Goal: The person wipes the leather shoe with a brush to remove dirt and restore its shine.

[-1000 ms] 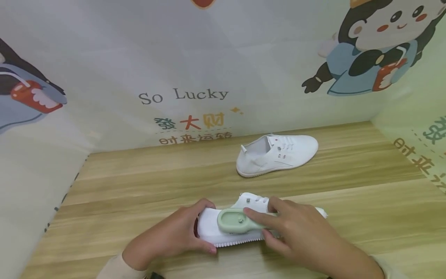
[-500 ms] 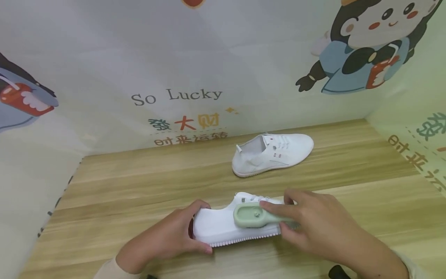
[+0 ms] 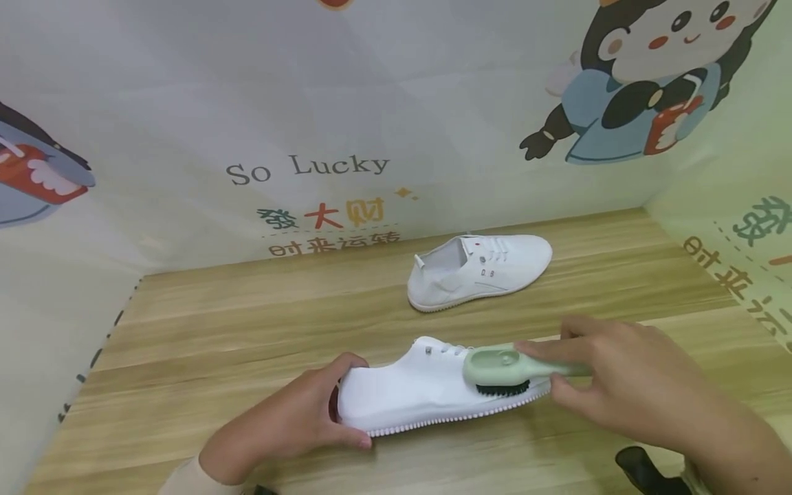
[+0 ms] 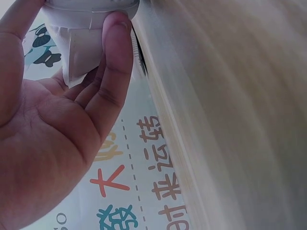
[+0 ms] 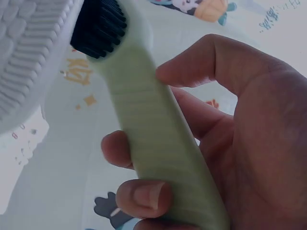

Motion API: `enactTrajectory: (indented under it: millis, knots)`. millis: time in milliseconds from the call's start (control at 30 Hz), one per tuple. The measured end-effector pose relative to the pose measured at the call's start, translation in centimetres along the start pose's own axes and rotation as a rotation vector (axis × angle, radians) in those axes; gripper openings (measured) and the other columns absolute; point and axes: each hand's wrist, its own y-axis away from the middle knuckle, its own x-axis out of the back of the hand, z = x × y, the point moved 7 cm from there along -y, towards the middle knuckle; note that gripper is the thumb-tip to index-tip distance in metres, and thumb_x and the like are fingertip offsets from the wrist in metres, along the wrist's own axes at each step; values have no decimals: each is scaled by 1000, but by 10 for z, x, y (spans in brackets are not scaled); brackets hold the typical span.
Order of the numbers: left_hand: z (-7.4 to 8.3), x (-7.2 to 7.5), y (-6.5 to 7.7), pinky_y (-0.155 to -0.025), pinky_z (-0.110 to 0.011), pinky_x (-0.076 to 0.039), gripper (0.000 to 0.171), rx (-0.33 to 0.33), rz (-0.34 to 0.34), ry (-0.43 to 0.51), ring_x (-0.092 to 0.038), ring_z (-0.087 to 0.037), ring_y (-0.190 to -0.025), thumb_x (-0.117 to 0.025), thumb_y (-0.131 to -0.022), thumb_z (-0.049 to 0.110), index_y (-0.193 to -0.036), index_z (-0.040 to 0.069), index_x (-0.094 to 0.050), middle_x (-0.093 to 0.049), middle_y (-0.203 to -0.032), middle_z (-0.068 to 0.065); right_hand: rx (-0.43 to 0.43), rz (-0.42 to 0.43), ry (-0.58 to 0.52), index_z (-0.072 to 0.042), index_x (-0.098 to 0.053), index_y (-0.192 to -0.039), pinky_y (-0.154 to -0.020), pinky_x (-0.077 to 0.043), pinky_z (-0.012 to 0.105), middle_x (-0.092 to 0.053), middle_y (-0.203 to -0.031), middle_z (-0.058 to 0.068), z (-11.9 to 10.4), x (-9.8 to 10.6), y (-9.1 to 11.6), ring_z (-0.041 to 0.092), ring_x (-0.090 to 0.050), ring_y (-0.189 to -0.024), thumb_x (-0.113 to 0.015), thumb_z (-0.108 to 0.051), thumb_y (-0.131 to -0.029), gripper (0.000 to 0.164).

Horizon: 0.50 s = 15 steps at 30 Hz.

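Note:
A white lace-up shoe (image 3: 396, 395) is held up on its side near the front of the table, its ribbed sole edge facing me. My left hand (image 3: 303, 409) grips it by the heel, thumb below and fingers behind; the left wrist view shows fingers curled on the heel (image 4: 86, 45). In my right hand (image 3: 631, 378) is a pale green shoe brush (image 3: 498, 366), its handle (image 5: 153, 134) wrapped by the fingers. The brush's dark bristles (image 3: 502, 389) lie against the shoe's side toward the toe. The toe is partly hidden behind the brush and right hand.
A second white shoe (image 3: 482, 271) lies on the wood-grain table (image 3: 260, 316) farther back, toe to the right. Printed cloth walls (image 3: 185, 117) close off the back and both sides. A black object (image 3: 650, 474) shows by the right wrist.
My right hand has slid the brush rightward along the shoe, from near the heel toward the toe. The bristles now show. The left hand keeps its hold on the heel.

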Motion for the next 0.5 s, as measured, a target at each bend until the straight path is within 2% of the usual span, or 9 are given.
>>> enactTrajectory:
  millis: [133,333,500]
  knots:
    - [0,1,0,-73,-24,-48,71,-2,1,-3,-58,-6,-82,-85,-65,43,-121,26,-45,-61,-95,11,-30,-25,-3,-44,-67,-112,-49,-33,26,-63,-93,0,6,3,1,7,-42,-59,-73,-28,-74,42]
    - [0,1,-1,-72,-24,-49,72,6,-1,-7,-58,-6,-82,-84,-65,44,-123,25,-45,-61,-95,11,-63,-72,-23,-44,-65,-115,-49,-32,26,-61,-94,-1,10,-1,0,8,-42,-60,-72,-28,-76,43]
    - [-1,0,-1,-72,-24,-48,72,11,-4,-12,-58,-6,-82,-84,-65,46,-123,25,-45,-61,-96,11,-12,-92,-76,-43,-63,-120,-48,-32,21,-57,-89,-6,-2,-12,-4,3,-39,-57,-69,-26,-79,45]
